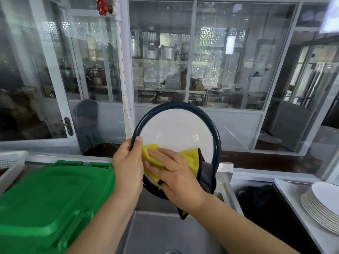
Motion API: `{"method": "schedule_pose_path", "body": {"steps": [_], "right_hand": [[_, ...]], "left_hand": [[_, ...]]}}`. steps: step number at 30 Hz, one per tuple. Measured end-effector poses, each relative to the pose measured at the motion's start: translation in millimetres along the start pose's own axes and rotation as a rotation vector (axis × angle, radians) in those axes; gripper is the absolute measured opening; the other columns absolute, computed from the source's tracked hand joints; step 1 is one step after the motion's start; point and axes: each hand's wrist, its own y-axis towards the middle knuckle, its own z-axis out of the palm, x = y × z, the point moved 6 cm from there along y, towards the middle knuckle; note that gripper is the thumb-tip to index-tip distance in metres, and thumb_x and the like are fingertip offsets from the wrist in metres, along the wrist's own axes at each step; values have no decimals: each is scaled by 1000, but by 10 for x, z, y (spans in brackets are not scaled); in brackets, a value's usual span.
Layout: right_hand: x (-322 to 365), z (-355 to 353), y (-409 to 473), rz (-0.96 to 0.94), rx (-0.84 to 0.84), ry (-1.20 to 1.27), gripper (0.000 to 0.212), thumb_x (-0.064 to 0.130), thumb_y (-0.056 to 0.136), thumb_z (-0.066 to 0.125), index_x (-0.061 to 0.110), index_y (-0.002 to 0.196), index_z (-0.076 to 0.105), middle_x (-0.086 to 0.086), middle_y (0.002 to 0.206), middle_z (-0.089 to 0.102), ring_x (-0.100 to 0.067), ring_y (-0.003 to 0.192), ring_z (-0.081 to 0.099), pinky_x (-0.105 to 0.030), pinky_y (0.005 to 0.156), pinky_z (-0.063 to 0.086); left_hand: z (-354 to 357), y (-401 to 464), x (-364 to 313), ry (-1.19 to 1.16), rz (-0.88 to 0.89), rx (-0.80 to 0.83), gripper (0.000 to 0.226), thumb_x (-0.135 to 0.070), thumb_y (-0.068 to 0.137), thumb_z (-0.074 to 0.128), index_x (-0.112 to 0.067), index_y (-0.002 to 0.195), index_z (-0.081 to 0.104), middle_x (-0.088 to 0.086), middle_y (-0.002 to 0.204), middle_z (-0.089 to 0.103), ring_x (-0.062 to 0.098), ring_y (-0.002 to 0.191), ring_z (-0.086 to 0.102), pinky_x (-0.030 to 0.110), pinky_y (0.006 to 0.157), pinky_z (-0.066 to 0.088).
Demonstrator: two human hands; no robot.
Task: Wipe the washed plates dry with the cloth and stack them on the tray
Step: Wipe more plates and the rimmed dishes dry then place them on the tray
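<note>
**Plate held upright over the sink, cloth pressed to its face**

Head view: at the centre of the frame you held the plate (176, 129) nearly upright above the steel sink (157, 233), its white face toward you and its dark rim all round. Your left hand (127, 162) gripped the rim at the plate's left edge, thumb curled over the front and the other fingers hidden behind. Your right hand (174, 173) lay flat, fingers straight, pressing the yellow and grey cloth (194, 162) against the lower part of the face; a loose corner of the cloth hung below your wrist.

At the lower right of the frame a stack of white plates (322, 206) sat on the counter (293, 204); whether a tray lay under it could not be told. A green plastic lid (51, 197) filled the lower left.

The plate looked stiff, glazed and breakable, and probably slick where wet, so the rim was the sensible hold, with thumb and fingers on opposite faces. The cloth was soft and would fold to the plate's curve under a flat palm.
</note>
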Motion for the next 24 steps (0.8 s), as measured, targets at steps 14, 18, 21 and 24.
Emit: {"method": "schedule_pose_path", "body": {"steps": [14, 18, 21, 24], "right_hand": [[-162, -40, -438, 163, -51, -136, 45, 21, 79, 59, 2, 120, 61, -15, 133, 53, -35, 112, 50, -47, 95, 41], [-29, 40, -432, 76, -107, -79, 50, 19, 76, 66, 4, 122, 51, -16, 137, 50, -36, 120, 48, -45, 99, 39], [-109, 3, -561, -45, -86, -139, 46, 17, 75, 72, 7, 115, 51, -14, 135, 54, -34, 118, 52, -44, 91, 45], [-355, -191, -713, -159, -68, -325, 38, 13, 75, 73, 12, 108, 54, -11, 126, 62, -31, 109, 62, -38, 82, 50]], "left_hand": [[99, -27, 85, -6, 52, -108, 25, -31, 93, 58, -22, 70, 59, -17, 58, 55, 0, 58, 49, 14, 58, 42], [153, -57, 116, -6, 83, -118, 23, -31, 94, 56, -25, 72, 57, -24, 51, 51, -6, 52, 47, 6, 51, 38], [121, -32, 131, 20, 82, -80, 27, -32, 94, 56, -26, 68, 60, -20, 52, 51, -3, 54, 45, 11, 53, 39], [102, 64, 81, 94, 68, 2, 31, -35, 93, 57, -26, 64, 64, -14, 53, 55, 3, 52, 48, 17, 50, 41]]}}
